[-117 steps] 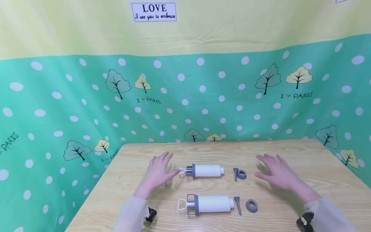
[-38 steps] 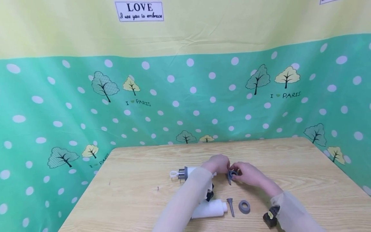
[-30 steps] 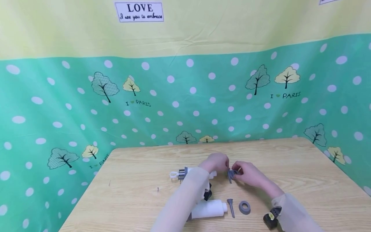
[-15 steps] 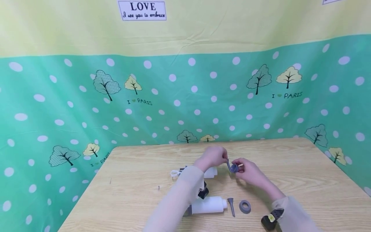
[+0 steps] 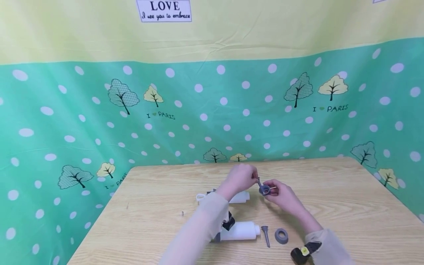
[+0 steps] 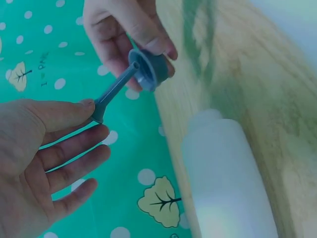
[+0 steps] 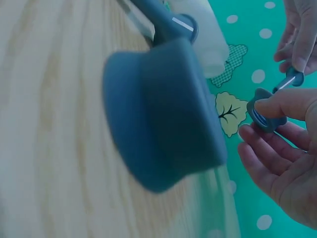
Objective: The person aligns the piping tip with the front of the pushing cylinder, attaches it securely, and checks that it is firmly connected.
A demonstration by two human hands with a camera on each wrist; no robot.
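Note:
My left hand [image 5: 241, 178] pinches the flared end of a slim grey nozzle [image 6: 116, 88] between thumb and index finger; its other fingers are spread. With thumb and fingertips my right hand [image 5: 285, 198] holds a grey ring-shaped cap [image 6: 159, 67], raised above the table. In the left wrist view the nozzle's narrow tip lies at the cap's opening; whether it touches or sits inside cannot be told. The rear white syringe-like barrel [image 5: 240, 198] lies by the left hand, its handle end [image 5: 200, 197] partly hidden by the left arm.
Nearer the front, a second white barrel [image 5: 241, 231] lies partly behind the left sleeve. Beside it rest another grey nozzle [image 5: 266, 235] and another ring cap [image 5: 276, 240]. A tiny object [image 5: 182, 213] lies left on the wooden table [image 5: 139, 224]. A patterned curtain [image 5: 185, 92] hangs behind.
Both hands, earlier spread and holding nothing, have come together at the rear nozzle and cap. They have lifted both parts off the table, and the nozzle's tip has met the cap's opening in view.

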